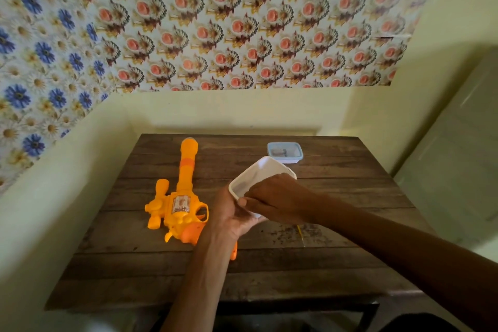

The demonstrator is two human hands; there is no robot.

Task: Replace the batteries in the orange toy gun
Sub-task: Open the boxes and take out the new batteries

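— Where is the orange plastic toy gun (pixel 176 203) found?

— It is laid flat on the dark wooden plank table (pixel 336 264), barrel pointed at the wall, grip hidden under the left forearm.

— And what is held?

— A white rectangular plastic tub (pixel 257 174) is gripped from below by the left hand (pixel 231 217); its near rim is pinched by the right hand (pixel 275 201).

— Anything behind?

— A blue-rimmed clear plastic box (pixel 285 153) is seen near the far edge.
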